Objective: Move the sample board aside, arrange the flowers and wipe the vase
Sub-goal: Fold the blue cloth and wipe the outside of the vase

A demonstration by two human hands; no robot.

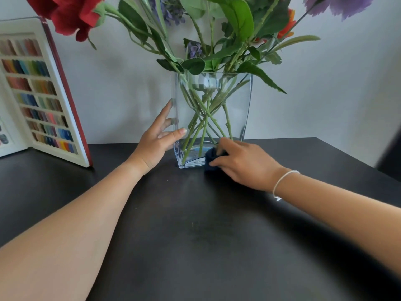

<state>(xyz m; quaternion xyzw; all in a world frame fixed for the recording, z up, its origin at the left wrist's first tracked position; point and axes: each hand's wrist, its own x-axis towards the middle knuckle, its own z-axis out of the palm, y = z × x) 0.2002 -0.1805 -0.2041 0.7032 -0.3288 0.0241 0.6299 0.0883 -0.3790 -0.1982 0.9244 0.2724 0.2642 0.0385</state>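
Glass vase (234, 109), clear and square-sided, stands upright toward the back of a dark table (195, 235), close to a pale wall. Green stems (204, 120) cross inside it; the flowers (71, 16) spread above the rim, red, purple and orange.

Right hand (245, 161) presses a dark blue cloth (211, 159) against the vase's lower front face, near the base. Fingers curled and closed on the bunched cloth. A white bracelet (282, 181) sits on that wrist.

Left hand (158, 137) braces the vase's left edge, fingers spread apart, thumb laid on the front glass, fingertips touching the side wall. It clamps nothing, only steadies.

Sample board (43, 94), an open folder of colour swatches with a red edge, leans upright at the far left, well apart from the vase.

Judgement: step in hand is wiping the vase; the board looks already set aside, and the flowers look arranged. The next move likely calls for drawing the cloth up or across the glass while the left hand holds firm, since a tall, top-heavy vase could tip under sideways pressure.
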